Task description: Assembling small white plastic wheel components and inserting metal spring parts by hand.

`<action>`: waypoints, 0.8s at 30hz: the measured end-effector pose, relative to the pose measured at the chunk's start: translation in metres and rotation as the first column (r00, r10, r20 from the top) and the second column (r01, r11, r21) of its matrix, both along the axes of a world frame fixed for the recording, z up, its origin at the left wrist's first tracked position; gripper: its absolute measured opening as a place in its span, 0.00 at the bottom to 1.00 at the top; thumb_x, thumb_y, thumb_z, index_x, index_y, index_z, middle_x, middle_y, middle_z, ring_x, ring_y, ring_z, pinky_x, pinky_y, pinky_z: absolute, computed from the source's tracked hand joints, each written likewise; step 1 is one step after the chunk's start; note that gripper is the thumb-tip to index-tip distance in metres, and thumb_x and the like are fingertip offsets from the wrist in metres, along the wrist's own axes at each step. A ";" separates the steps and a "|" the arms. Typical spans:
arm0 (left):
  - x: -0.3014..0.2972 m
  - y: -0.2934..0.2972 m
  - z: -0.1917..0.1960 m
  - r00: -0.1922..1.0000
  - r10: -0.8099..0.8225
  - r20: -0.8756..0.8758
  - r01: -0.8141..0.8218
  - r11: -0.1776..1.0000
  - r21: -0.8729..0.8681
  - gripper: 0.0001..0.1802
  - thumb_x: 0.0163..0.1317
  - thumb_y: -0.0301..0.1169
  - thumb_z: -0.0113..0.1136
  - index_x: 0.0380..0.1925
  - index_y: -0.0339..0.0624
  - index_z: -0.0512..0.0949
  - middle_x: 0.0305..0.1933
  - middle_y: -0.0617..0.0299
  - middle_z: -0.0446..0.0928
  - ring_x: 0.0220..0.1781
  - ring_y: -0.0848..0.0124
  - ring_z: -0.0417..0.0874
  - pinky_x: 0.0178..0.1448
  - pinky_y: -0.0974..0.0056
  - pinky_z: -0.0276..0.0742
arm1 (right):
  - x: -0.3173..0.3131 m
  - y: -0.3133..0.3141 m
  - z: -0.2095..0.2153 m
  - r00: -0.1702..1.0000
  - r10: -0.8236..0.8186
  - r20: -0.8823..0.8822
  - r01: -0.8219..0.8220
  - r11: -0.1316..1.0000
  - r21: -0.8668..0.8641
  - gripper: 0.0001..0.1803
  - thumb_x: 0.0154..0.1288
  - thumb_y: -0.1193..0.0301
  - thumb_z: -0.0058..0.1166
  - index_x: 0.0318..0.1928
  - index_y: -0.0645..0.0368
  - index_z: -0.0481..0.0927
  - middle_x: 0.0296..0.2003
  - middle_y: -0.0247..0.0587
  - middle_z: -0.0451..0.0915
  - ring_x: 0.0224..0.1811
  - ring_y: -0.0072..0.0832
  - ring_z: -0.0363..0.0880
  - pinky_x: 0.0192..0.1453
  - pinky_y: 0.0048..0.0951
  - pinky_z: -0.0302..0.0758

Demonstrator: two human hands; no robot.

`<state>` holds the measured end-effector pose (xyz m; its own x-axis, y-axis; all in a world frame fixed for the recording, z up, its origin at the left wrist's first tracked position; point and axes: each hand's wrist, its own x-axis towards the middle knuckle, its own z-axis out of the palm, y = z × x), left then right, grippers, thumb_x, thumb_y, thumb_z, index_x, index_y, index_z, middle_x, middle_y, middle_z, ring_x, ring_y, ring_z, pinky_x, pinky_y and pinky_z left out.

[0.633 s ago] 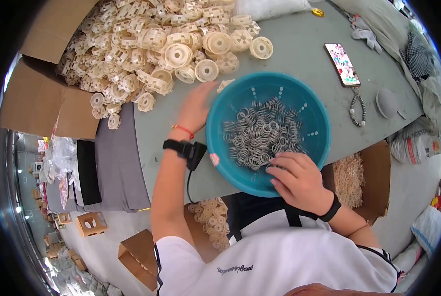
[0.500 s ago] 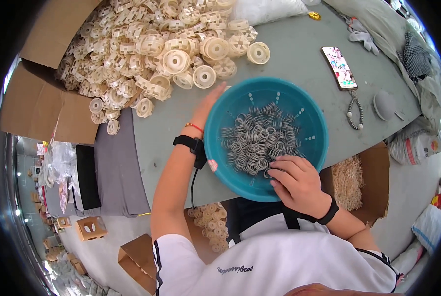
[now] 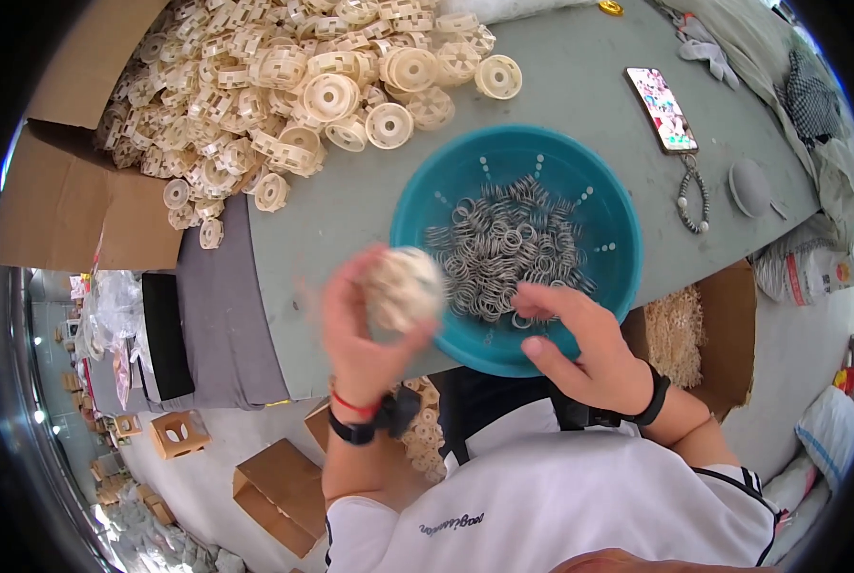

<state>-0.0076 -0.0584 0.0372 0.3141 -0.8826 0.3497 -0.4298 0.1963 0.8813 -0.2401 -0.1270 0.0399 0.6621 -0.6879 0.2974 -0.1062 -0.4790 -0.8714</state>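
My left hand (image 3: 358, 329), blurred by motion, grips a round cream plastic wheel-like part (image 3: 404, 289) at the left rim of a teal bowl (image 3: 610, 296). Inside the bowl lies a heap of small metal coil springs (image 3: 503, 246). My right hand (image 3: 579, 351) hovers over the bowl's near right side, its thumb and forefinger apart and no spring visible between them. The curled other fingers are partly hidden. Beyond the bowl to the left, a large pile of similar cream plastic parts (image 3: 245, 86) spills from a cardboard box (image 3: 83, 196) onto the grey-green table (image 3: 560, 86).
At the right of the table lie a phone (image 3: 662, 110) with a beaded strap (image 3: 691, 202) and a grey rounded object (image 3: 750, 188). An open box of pale material (image 3: 673, 344) stands below the table's right edge. Another cardboard box (image 3: 281, 492) sits on the floor at left.
My left hand has come back from behind the bowl's left rim, toward me, with a cream plastic wheel-like part in it. My right hand has lifted slightly off the springs, thumb and forefinger spreading.
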 end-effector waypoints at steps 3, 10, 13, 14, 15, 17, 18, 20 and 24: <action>-0.039 0.004 0.008 0.889 -0.246 0.385 0.240 0.969 0.065 0.45 0.41 0.26 0.72 0.61 0.38 0.60 0.60 0.50 0.68 0.62 0.57 0.69 0.66 0.55 0.65 | 0.013 0.004 0.003 0.994 0.045 0.103 -0.069 0.969 0.236 0.30 0.60 0.71 0.58 0.61 0.64 0.63 0.47 0.48 0.76 0.42 0.36 0.78 0.45 0.31 0.75; -0.074 -0.005 -0.010 0.691 -0.183 -0.700 0.246 0.969 -0.011 0.40 0.53 0.32 0.69 0.61 0.33 0.57 0.60 0.52 0.67 0.61 0.63 0.69 0.64 0.58 0.66 | 0.011 0.006 -0.004 0.931 -0.086 0.355 -0.087 0.892 0.443 0.23 0.61 0.79 0.50 0.58 0.63 0.67 0.50 0.52 0.71 0.46 0.38 0.76 0.48 0.32 0.74; -0.075 -0.009 -0.015 0.640 -0.126 -0.758 0.295 0.951 0.091 0.28 0.58 0.28 0.64 0.54 0.33 0.62 0.52 0.56 0.72 0.52 0.72 0.75 0.55 0.66 0.74 | 0.007 -0.009 -0.005 0.992 -0.113 0.053 0.120 0.976 -0.180 0.22 0.59 0.79 0.51 0.56 0.62 0.71 0.49 0.51 0.70 0.46 0.40 0.73 0.49 0.33 0.72; -0.077 -0.009 -0.016 0.680 -0.121 -0.723 0.260 0.962 0.084 0.25 0.59 0.27 0.63 0.52 0.34 0.63 0.49 0.57 0.73 0.50 0.72 0.76 0.53 0.67 0.75 | 0.007 -0.008 -0.004 0.987 -0.154 0.041 0.159 0.970 -0.185 0.21 0.56 0.80 0.54 0.53 0.61 0.73 0.48 0.50 0.69 0.46 0.42 0.70 0.49 0.35 0.70; -0.079 -0.008 -0.018 0.717 -0.113 -0.688 0.228 0.971 0.079 0.22 0.59 0.25 0.62 0.49 0.34 0.64 0.47 0.57 0.74 0.48 0.73 0.77 0.50 0.68 0.76 | 0.007 -0.008 -0.003 0.987 -0.153 0.041 0.158 0.971 -0.182 0.21 0.56 0.80 0.54 0.53 0.61 0.73 0.48 0.50 0.69 0.46 0.42 0.70 0.49 0.35 0.70; -0.079 -0.008 -0.021 0.766 -0.087 -0.637 0.195 0.976 0.101 0.21 0.59 0.25 0.62 0.48 0.34 0.64 0.46 0.57 0.75 0.48 0.73 0.77 0.49 0.68 0.76 | 0.007 -0.008 -0.003 0.985 -0.164 0.053 0.172 0.960 -0.222 0.21 0.54 0.79 0.56 0.51 0.62 0.73 0.47 0.49 0.70 0.45 0.42 0.71 0.49 0.35 0.70; -0.079 -0.009 -0.022 0.810 -0.066 -0.582 0.163 0.980 0.115 0.20 0.59 0.24 0.62 0.47 0.34 0.65 0.45 0.57 0.75 0.47 0.73 0.77 0.49 0.68 0.77 | 0.008 -0.008 -0.002 0.985 -0.165 0.053 0.173 0.960 -0.220 0.21 0.54 0.79 0.56 0.51 0.62 0.73 0.47 0.49 0.70 0.45 0.42 0.71 0.49 0.35 0.70; -0.080 -0.007 -0.022 0.825 -0.072 -0.561 0.161 0.981 0.111 0.20 0.59 0.24 0.62 0.47 0.34 0.64 0.45 0.57 0.75 0.47 0.73 0.77 0.49 0.68 0.77 | 0.010 -0.006 0.000 0.978 -0.199 0.056 0.206 0.959 -0.193 0.18 0.52 0.78 0.58 0.46 0.64 0.74 0.44 0.48 0.71 0.45 0.40 0.71 0.48 0.35 0.71; -0.079 -0.014 -0.020 0.811 -0.106 -0.575 0.192 0.977 0.091 0.22 0.58 0.23 0.63 0.49 0.34 0.63 0.47 0.56 0.74 0.47 0.72 0.77 0.49 0.68 0.76 | 0.006 -0.013 -0.004 0.980 -0.182 0.078 0.185 0.982 -0.044 0.17 0.51 0.78 0.59 0.43 0.64 0.73 0.41 0.47 0.72 0.44 0.40 0.71 0.46 0.34 0.71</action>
